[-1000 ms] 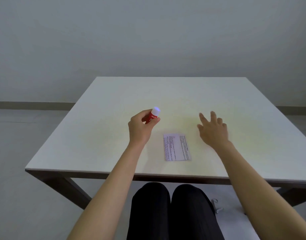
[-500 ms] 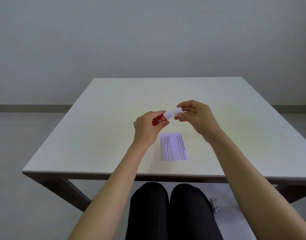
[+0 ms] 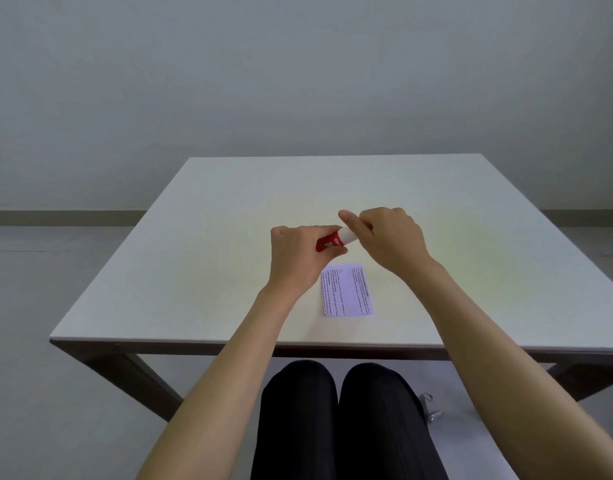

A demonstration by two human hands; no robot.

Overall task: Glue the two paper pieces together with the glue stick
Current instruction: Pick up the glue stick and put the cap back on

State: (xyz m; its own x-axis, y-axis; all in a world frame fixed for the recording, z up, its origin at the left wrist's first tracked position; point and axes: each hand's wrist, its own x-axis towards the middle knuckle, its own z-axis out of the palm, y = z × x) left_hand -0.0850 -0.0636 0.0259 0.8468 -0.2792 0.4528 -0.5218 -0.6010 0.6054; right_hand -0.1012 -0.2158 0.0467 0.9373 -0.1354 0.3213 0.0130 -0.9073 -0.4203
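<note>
A red glue stick (image 3: 329,243) with a white cap (image 3: 348,235) is held above the table, tilted with the cap end toward the right. My left hand (image 3: 295,261) grips its red body. My right hand (image 3: 384,237) closes its fingers around the white cap, which sits against the stick. Below the hands a small white paper (image 3: 347,289) with printed text lies flat on the white table (image 3: 194,271); I can make out only one sheet outline, so whether a second piece lies with it I cannot tell.
The table's near edge (image 3: 228,342) runs just above my knees in black trousers (image 3: 343,420). A small metal object (image 3: 431,408) lies on the floor by the right knee. A plain grey wall stands behind the table.
My right hand rose from the table surface to the glue stick and closed on its white cap. The left hand brought the stick rightward and tilted it. The cap, slightly apart half a second ago, now meets the stick.
</note>
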